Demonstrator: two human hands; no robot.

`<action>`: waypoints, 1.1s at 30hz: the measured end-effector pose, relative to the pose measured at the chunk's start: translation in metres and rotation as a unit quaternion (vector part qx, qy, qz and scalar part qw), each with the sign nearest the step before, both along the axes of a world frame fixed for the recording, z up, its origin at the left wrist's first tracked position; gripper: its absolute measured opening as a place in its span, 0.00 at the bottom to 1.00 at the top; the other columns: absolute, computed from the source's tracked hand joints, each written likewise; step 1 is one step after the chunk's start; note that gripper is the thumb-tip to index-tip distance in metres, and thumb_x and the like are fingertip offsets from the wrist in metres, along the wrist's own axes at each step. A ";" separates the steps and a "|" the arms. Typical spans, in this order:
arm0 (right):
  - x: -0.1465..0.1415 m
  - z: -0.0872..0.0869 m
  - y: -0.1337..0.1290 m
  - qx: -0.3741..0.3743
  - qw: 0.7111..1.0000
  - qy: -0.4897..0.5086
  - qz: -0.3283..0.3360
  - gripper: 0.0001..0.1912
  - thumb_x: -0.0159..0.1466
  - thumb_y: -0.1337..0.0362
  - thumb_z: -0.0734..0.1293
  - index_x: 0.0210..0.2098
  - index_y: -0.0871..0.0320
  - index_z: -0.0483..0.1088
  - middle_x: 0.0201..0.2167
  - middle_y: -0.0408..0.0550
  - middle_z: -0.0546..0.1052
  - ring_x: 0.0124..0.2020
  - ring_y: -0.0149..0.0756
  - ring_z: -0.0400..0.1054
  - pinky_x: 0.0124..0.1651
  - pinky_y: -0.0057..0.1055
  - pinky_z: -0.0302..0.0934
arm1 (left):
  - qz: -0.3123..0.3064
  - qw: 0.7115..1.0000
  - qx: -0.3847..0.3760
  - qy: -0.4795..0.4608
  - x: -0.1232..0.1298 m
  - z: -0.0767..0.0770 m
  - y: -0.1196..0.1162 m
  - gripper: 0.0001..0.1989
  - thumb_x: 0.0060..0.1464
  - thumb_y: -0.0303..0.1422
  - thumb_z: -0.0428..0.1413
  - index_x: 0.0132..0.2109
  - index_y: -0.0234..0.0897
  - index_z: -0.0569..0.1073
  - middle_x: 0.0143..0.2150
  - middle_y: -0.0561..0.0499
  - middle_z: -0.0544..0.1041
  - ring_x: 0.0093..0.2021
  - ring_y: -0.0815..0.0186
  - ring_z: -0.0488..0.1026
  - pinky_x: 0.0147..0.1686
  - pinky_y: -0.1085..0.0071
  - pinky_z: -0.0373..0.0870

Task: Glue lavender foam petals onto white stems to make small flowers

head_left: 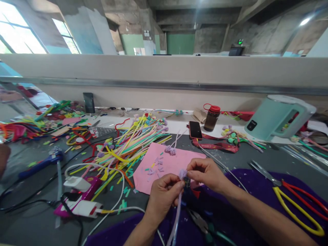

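My left hand pinches a small lilac pipe-cleaner flower just under its head, and pale lilac stems hang down below the fingers. From the other side, the closed thumb and fingers of my right hand grip the flower's edge; the exact contact is partly hidden. Beneath lies a pink sheet with a second lilac flower and several short cut lilac pieces. Close below my hands is a pair of pliers, partly in shadow.
A heap of coloured pipe cleaners spreads left of the sheet. A purple power strip with plugs and cables, and a blue glue gun, lie further left. Red-and-yellow scissors, a phone, a bottle and a kettle are right.
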State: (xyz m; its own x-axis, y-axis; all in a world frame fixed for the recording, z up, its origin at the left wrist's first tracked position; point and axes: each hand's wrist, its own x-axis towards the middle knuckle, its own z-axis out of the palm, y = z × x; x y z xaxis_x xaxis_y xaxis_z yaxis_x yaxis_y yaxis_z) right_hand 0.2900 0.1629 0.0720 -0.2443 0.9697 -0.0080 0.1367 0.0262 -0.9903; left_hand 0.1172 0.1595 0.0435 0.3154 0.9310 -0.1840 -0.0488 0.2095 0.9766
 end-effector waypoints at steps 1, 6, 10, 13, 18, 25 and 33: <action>-0.001 -0.001 -0.001 -0.011 1.000 0.004 -0.006 0.09 0.54 0.61 0.67 0.26 0.61 0.68 0.17 0.38 0.66 0.15 0.23 0.59 0.19 0.21 0.55 | 0.000 1.000 0.002 0.004 0.000 0.000 0.000 0.13 0.42 0.39 0.59 0.26 0.33 0.69 0.15 0.56 0.69 0.11 0.77 0.59 0.11 0.81 0.54; -0.005 -0.005 -0.001 -0.029 0.999 0.010 -0.017 0.10 0.55 0.60 0.66 0.25 0.61 0.67 0.17 0.38 0.65 0.14 0.23 0.59 0.17 0.21 0.55 | 0.009 1.000 0.008 0.018 0.001 0.000 -0.001 0.12 0.43 0.39 0.59 0.25 0.33 0.69 0.15 0.57 0.68 0.12 0.77 0.60 0.12 0.82 0.54; -0.004 -0.006 0.000 -0.009 1.000 0.005 -0.012 0.08 0.55 0.63 0.65 0.23 0.61 0.66 0.15 0.37 0.64 0.14 0.22 0.57 0.17 0.20 0.54 | -0.002 1.000 -0.005 0.013 0.000 -0.001 -0.002 0.13 0.43 0.40 0.59 0.26 0.33 0.69 0.15 0.56 0.69 0.11 0.78 0.59 0.11 0.82 0.54; -0.003 -0.005 0.000 -0.007 1.000 -0.002 -0.004 0.07 0.54 0.64 0.65 0.23 0.61 0.65 0.14 0.36 0.62 0.14 0.22 0.57 0.17 0.20 0.53 | -0.009 1.000 -0.014 0.011 0.000 -0.003 0.000 0.13 0.43 0.41 0.59 0.26 0.34 0.69 0.16 0.55 0.71 0.11 0.78 0.59 0.11 0.81 0.54; -0.004 -0.001 -0.001 0.017 0.998 -0.053 -0.017 0.04 0.51 0.69 0.64 0.21 0.61 0.65 0.14 0.37 0.63 0.15 0.23 0.58 0.18 0.20 0.53 | -0.019 0.999 -0.016 0.022 0.000 -0.004 0.002 0.13 0.43 0.40 0.59 0.26 0.34 0.69 0.15 0.55 0.71 0.10 0.78 0.59 0.10 0.81 0.54; -0.003 0.003 -0.002 0.001 0.997 -0.072 -0.007 0.03 0.51 0.68 0.63 0.22 0.61 0.65 0.15 0.38 0.65 0.17 0.26 0.61 0.20 0.22 0.56 | -0.005 0.999 -0.049 0.000 0.001 0.000 0.003 0.13 0.42 0.39 0.60 0.25 0.33 0.69 0.13 0.56 0.70 0.09 0.78 0.56 0.08 0.82 0.50; -0.004 0.000 -0.002 -0.025 0.998 -0.050 -0.010 0.04 0.51 0.68 0.64 0.21 0.61 0.65 0.15 0.37 0.65 0.15 0.25 0.59 0.20 0.22 0.56 | -0.010 0.997 -0.059 -0.042 0.001 -0.001 0.005 0.13 0.43 0.38 0.60 0.24 0.32 0.68 0.13 0.57 0.68 0.08 0.79 0.55 0.09 0.82 0.48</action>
State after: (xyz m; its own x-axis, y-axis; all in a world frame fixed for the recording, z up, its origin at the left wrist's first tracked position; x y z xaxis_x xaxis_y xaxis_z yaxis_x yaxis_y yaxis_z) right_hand 0.2862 0.1611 0.0720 -0.2212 0.9720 -0.0796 0.2347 -0.0262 -0.9717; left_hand 0.1178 0.1641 0.0421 0.3526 0.8978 -0.2640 -0.1248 0.3248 0.9375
